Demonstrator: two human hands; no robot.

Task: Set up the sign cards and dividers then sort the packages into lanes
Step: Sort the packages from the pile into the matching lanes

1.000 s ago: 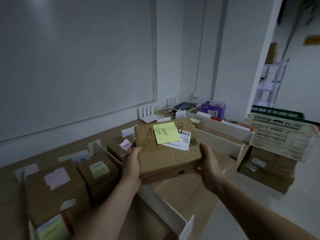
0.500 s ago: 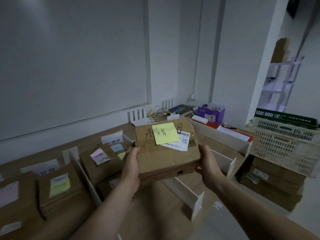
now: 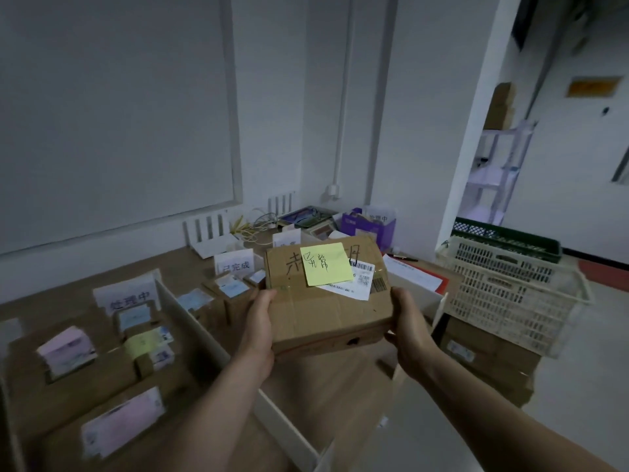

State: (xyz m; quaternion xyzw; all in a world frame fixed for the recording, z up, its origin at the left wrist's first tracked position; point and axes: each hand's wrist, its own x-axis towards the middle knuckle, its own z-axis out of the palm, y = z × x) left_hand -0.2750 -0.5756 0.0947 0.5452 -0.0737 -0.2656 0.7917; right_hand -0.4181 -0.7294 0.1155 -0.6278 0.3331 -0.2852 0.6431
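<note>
I hold a flat cardboard package [image 3: 328,311] in the air over the wooden table [image 3: 61,294], one hand on each short side. A yellow sticky note [image 3: 325,264] and a white shipping label [image 3: 357,281] lie on its top. My left hand [image 3: 260,327] grips the left side, my right hand [image 3: 410,327] grips the right side. White dividers [image 3: 190,321] split the table into lanes. White sign cards [image 3: 127,296] [image 3: 235,264] stand at the far end of the lanes. Several labelled packages [image 3: 68,349] lie in the left lanes.
A cream plastic crate [image 3: 510,294] sits on stacked cardboard boxes [image 3: 490,362] at the right, with a dark green crate [image 3: 507,233] behind it. A purple box [image 3: 369,224], cables and a scale stand at the table's far corner. A white shelf unit [image 3: 493,172] stands beyond.
The view has swung to the right along the table, so the lanes and packages slid left in view. Both hands keep the same hold on the package.
</note>
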